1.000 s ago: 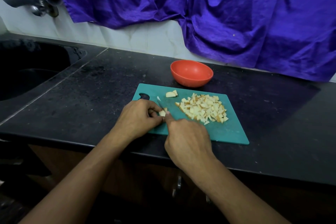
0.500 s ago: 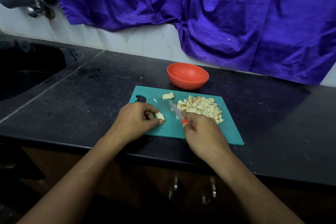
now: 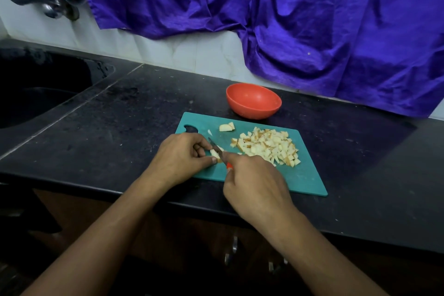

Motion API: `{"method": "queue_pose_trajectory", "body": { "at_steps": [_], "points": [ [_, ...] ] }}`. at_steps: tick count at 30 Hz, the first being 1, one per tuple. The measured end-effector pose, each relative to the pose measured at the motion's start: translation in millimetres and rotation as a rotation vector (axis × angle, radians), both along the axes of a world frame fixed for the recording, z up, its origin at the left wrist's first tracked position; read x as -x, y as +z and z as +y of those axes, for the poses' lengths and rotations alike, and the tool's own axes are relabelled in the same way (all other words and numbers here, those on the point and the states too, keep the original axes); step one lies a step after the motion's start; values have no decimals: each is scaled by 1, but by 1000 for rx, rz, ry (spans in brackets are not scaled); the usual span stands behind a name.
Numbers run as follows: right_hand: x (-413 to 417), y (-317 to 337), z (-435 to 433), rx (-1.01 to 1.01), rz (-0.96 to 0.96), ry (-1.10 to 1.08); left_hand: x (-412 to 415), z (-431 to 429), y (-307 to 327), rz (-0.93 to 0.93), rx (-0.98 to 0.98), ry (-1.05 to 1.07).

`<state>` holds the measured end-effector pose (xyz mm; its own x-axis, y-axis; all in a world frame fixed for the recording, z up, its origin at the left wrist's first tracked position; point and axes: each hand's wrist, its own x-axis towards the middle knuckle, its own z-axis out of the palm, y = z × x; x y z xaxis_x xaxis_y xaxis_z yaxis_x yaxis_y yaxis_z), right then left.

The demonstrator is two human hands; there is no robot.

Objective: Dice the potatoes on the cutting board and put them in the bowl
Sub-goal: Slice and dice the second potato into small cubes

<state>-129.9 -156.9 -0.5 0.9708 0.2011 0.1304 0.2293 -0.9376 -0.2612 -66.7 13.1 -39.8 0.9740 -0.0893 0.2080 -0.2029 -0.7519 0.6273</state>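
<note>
Teal cutting board (image 3: 306, 181) on dark worktop (image 3: 120, 127). Left hand (image 3: 179, 158) — grip pinching potato piece (image 3: 213, 153), board's near left. Right hand (image 3: 254, 187) — grip curled round knife (image 3: 216, 147), blade against that piece. Diced pile (image 3: 266, 145) on board's right; red bowl (image 3: 253, 101) just beyond its far edge.

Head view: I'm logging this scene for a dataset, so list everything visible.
cutting board: one, teal, front of counter
diced potato: one pile, pale yellow, board's right half
potato chunk: one, pale, board's far side
potato piece: one, pale, board's near left
knife: one, orange-red handle, blade on potato piece
bowl: one, orange-red, empty, behind board
counter: one, black
sink: one, dark, far left
tap: one, metal, top left
cloth: one, purple, on wall
left hand: one, pinching potato piece
right hand: one, gripping knife
</note>
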Motion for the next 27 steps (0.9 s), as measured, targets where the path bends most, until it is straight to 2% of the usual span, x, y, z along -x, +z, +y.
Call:
{"method": "queue_pose_trajectory", "body": {
  "at_steps": [11, 18, 21, 25, 27],
  "points": [
    [-3, -14, 17, 179, -1, 18, 0, -1, 0, -18, -37, 5],
    [13, -22, -7, 174, -63, 55, -1, -3, 0, -29, -25, 16],
    [10, -25, -22, -5, -45, 32, 0, -1, -1, -28, -9, 6],
    [-4, -27, -36, -478, 123, -85, -1, 2, -4, -50, 35, -6],
    [-9, -23, -40, -534, 135, -121, -1, 4, -6, -69, 47, 2]
  ]
}}
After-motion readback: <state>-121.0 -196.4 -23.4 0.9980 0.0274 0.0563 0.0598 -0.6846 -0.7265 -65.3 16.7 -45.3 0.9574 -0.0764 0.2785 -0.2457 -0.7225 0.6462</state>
